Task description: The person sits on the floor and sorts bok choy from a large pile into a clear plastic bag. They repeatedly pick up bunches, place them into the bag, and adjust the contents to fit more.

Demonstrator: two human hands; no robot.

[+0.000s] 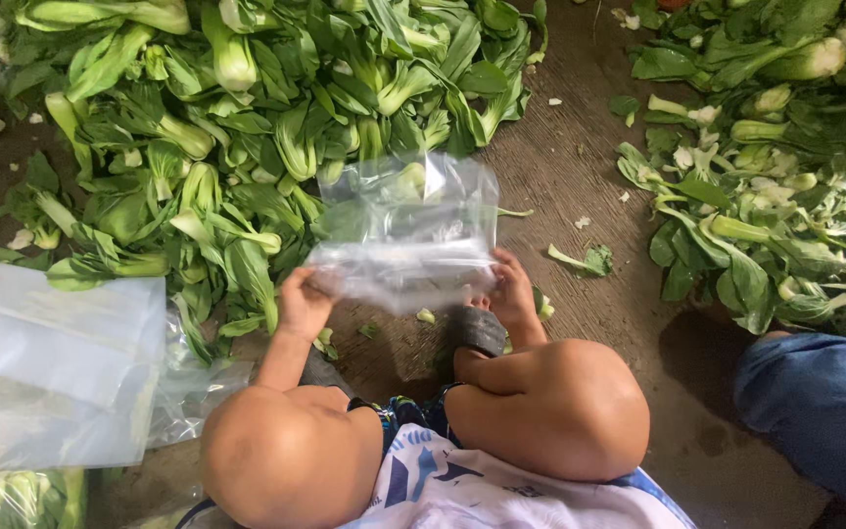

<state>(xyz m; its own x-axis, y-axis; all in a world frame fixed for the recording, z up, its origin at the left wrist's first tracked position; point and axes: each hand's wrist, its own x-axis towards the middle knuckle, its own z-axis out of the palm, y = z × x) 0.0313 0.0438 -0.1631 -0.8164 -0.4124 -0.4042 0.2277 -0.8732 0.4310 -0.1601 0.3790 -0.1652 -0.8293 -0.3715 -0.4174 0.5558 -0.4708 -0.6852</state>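
The left hand [304, 302] and right hand [513, 292] each pinch a lower corner of the clear plastic bag [405, 230], long axis running hand to hand, above the floor [580, 167]; the bok choy heap [247, 127] lies just beyond it.

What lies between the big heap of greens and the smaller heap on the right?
In the head view, mostly bare floor separates the big heap from the smaller heap, with scattered leaf scraps.
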